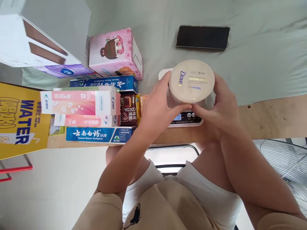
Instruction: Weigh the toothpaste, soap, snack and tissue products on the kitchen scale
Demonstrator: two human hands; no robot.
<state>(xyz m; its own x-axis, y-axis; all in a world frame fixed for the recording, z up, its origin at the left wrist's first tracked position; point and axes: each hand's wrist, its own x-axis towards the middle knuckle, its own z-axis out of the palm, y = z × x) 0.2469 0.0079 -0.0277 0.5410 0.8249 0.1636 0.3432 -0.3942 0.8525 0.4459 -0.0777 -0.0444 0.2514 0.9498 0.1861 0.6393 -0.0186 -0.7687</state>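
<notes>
Cupping Dove tub (192,81) btwn L hand (159,107) & R hand (223,105) (thumbs (182,108) close).

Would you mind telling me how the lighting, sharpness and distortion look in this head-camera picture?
Head view: soft, diffuse light; the "Dove" lettering on the round container reads clearly, its smaller print less so. Head view, right edge: the wire grille looks stretched and somewhat smeared.

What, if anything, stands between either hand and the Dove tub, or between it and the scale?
Nothing visible: the left hand and right hand hold the Dove tub. No object shows between it and the scale, though the tub partly hides it.
</notes>
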